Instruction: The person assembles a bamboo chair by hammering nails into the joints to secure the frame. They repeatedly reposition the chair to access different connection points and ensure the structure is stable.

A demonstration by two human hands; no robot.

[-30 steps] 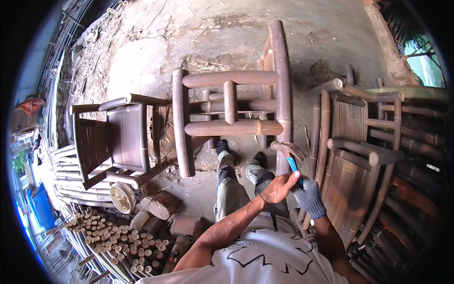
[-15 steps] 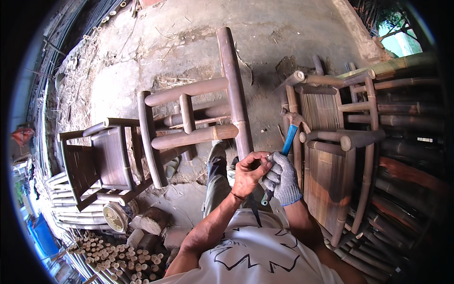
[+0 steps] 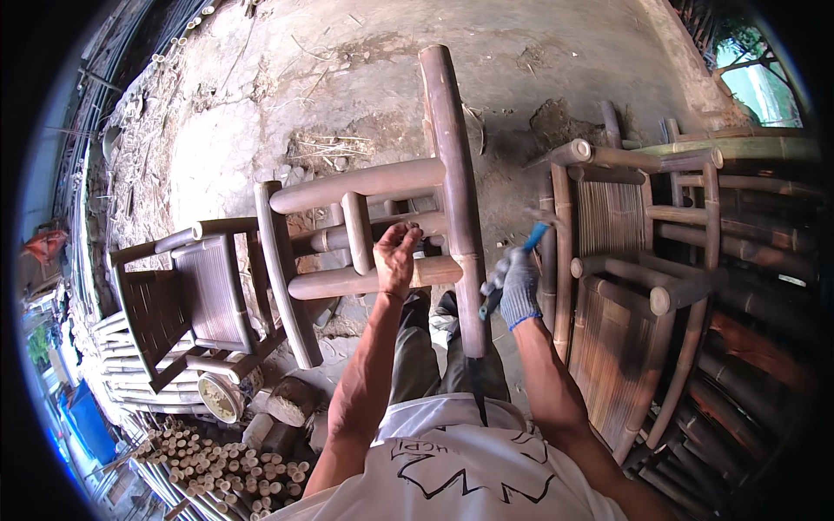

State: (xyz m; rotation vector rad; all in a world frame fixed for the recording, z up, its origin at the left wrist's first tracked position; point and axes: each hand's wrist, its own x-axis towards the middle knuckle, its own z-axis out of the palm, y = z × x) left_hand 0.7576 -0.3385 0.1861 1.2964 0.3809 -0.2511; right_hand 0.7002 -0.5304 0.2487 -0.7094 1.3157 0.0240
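Observation:
My left hand is bare and reaches over the front rail of a bamboo frame. Its fingertips are pinched together inside the frame, beyond that rail; whatever they hold is too small to make out. To the right of the frame's long thick pole, my right hand in a grey knitted glove is closed around a hammer. The hammer's handle is blue and points up and away, its head blurred by motion. A short upright piece joins the frame's two rails, just left of my left fingers.
A bamboo chair stands at left, and bamboo chairs with slatted seats crowd the right side. Cut bamboo pieces are piled at lower left beside a round bucket. Scraps litter the concrete floor.
My hands were together near the pole's near end and have parted. The left moved up and left over the front rail; the right, with the hammer, lowered slightly toward the frame's right side.

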